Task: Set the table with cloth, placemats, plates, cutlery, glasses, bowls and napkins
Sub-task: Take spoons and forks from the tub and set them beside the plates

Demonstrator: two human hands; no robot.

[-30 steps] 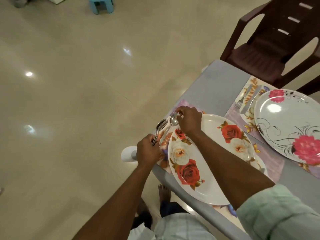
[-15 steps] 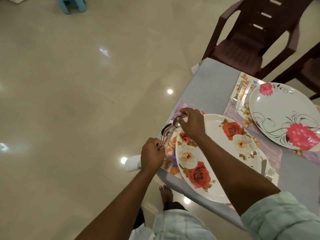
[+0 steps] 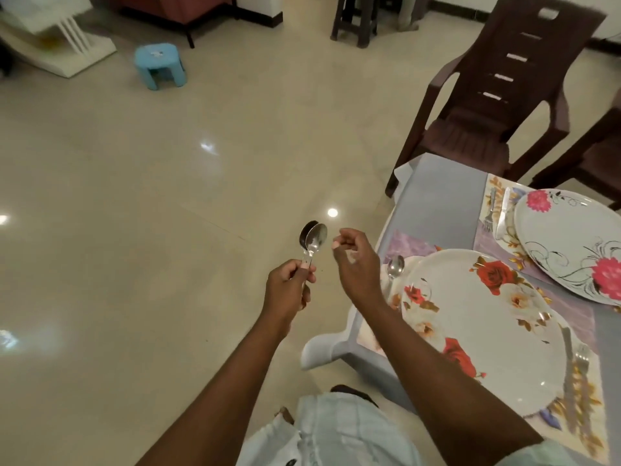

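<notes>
Far on the left, a small blue stool is seen on the shiny floor. Two spoons are held in the left hand. Their handles are gripped by the curled fingers, and their bowls stick up above the fist, out over the floor. Just beside them, the right hand is held up with loosely bent fingers, and nothing is held in it. Another spoon is laid on the flowered placemat, just beside the left rim of the rose plate. A fork is laid at the other side of that plate. Farther right, a fork and a knife are laid beside a pink-flower plate. The table is covered by a grey cloth. A brown plastic chair is set behind it. No words or labels can be read anywhere.
</notes>
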